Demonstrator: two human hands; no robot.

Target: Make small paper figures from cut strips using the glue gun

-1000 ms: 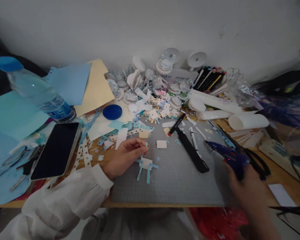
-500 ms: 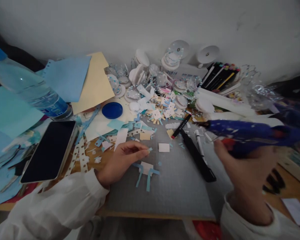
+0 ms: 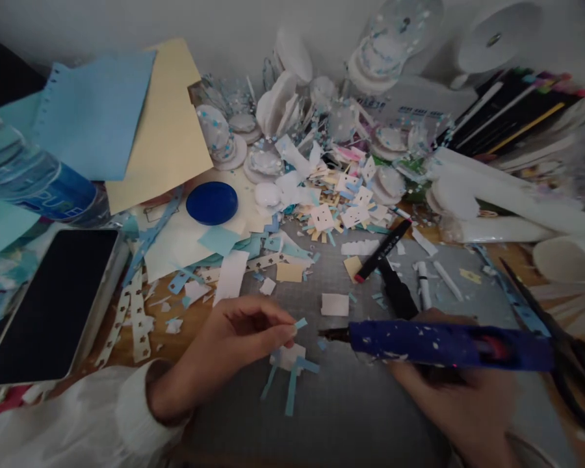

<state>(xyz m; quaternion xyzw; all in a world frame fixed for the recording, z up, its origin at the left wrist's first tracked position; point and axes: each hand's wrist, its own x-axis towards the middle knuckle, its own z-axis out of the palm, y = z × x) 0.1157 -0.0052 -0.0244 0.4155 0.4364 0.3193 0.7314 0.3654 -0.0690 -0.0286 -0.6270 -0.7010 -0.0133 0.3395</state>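
Between thumb and forefinger, my left hand pinches a small light-blue paper strip. Just below those fingertips, a white paper square with blue strips stuck on like arms and legs lies on the grey mat, partly covered by the hand. My right hand is wrapped round a blue hot glue gun. Its dark nozzle points left, a short way from the blue strip and not touching it. A blank white paper rectangle lies on the mat above the nozzle.
Paper scraps and finished paper figures heap up behind the mat. A black marker lies near the glue gun, and scissors lie at the right. On the left are a phone, a water bottle and a blue lid.
My right hand has brought the glue gun leftward and down over the mat, near my left hand. My left hand keeps its pinch on the strip. The view has shifted closer to the table.
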